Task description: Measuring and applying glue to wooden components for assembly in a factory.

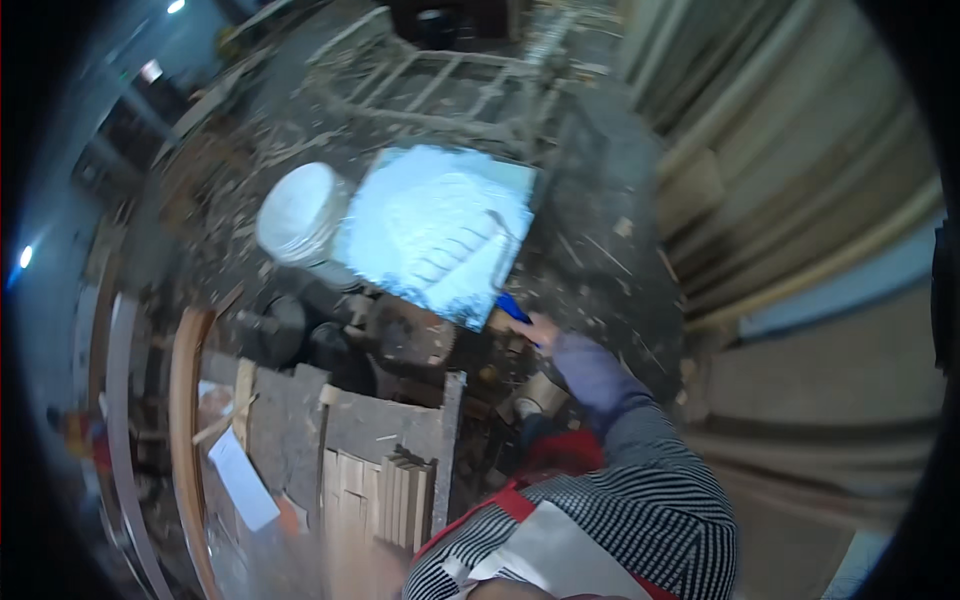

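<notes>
My right hand (541, 331) reaches forward from a grey cuff and striped sleeve and is closed around the blue handle (511, 307) of a tool. The tool's other end lies over the near right edge of a square board (420, 215) coated in pale paste with combed ridges. The hand is at the board's near right corner. My left hand is not in the picture.
A white bucket (298, 212) stands just left of the board. A metal frame (440, 85) lies beyond it on the littered floor. Long timber boards (800, 200) are stacked on the right. Short wood strips (385, 490) and a curved wooden piece (185, 420) sit near my left.
</notes>
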### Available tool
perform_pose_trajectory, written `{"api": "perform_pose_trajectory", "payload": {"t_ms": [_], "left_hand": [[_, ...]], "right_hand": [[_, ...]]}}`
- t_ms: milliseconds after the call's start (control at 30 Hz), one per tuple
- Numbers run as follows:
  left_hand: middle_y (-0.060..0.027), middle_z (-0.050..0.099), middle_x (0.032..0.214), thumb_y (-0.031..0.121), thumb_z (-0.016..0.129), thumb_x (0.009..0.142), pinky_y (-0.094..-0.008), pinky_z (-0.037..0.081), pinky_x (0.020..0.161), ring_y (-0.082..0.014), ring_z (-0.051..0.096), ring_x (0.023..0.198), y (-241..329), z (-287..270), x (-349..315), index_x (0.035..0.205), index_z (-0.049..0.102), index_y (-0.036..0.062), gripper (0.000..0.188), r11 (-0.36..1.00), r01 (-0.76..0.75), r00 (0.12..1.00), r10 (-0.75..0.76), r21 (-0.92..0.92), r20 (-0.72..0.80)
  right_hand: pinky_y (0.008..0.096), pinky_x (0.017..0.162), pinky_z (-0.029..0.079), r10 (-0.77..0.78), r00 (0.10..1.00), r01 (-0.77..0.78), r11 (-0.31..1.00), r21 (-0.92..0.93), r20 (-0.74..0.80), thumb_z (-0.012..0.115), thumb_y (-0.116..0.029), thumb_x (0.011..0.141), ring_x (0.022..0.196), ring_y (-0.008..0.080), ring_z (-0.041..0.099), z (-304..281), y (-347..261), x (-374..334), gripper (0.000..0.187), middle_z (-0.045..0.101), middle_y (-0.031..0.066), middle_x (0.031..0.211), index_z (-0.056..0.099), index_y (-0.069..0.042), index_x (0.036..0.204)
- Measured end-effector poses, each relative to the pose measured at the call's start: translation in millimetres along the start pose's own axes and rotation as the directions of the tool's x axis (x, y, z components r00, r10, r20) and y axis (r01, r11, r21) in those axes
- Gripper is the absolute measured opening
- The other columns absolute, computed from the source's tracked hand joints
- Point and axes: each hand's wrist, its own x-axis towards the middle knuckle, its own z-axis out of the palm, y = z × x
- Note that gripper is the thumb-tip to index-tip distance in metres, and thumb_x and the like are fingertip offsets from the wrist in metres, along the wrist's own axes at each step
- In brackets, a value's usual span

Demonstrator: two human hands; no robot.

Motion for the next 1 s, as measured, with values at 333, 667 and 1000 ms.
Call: {"api": "perform_pose_trajectory", "payload": {"t_ms": [333, 667, 1000], "left_hand": [[-0.0234, 0.052, 0.106, 0.035, 0.089, 0.058, -0.0496, 0.044, 0.090, -0.0426, 0.050, 0.104, 60.6, -35.2, 24.3, 0.110, 0.043, -0.0032, 0.079, 0.996, 0.086, 0.992, -0.083, -0.028, 0.093], [-0.0243, 0.050, 0.117, 0.040, 0.094, 0.044, -0.0492, 0.041, 0.097, -0.0426, 0.048, 0.112, 26.2, 10.9, 19.1, 0.128, 0.038, -0.0065, 0.111, 0.995, 0.095, 0.994, -0.096, -0.030, -0.044], [-0.0251, 0.048, 0.123, 0.041, 0.094, 0.043, -0.0495, 0.038, 0.102, -0.0434, 0.047, 0.116, 19.7, 14.0, 15.9, 0.135, 0.034, -0.0070, 0.120, 0.996, 0.088, 0.995, -0.089, -0.031, -0.046]], "right_hand": [[0.0350, 0.040, 0.045, 0.250, 0.840, -0.522, 0.617, 0.590, 0.481, 0.067, -0.027, 0.090, 0.045, 0.0187, 0.055, 43.9, -64.3, 45.7, 0.023, 0.057, 0.0054, 0.060, 0.058, -0.007, 0.082], [0.0367, 0.037, 0.040, 0.232, 0.945, -0.324, 0.765, 0.556, 0.231, 0.055, -0.048, 0.095, 0.038, 0.0197, 0.050, 42.4, -120.3, 68.6, 0.044, 0.053, 0.0052, 0.052, 0.055, -0.011, 0.071], [0.0359, 0.036, 0.037, 0.143, 0.966, -0.234, 0.835, 0.497, 0.216, 0.052, -0.049, 0.097, 0.036, 0.0197, 0.047, 43.5, -146.1, 89.8, 0.050, 0.051, 0.0052, 0.049, 0.051, -0.013, 0.064]]}}
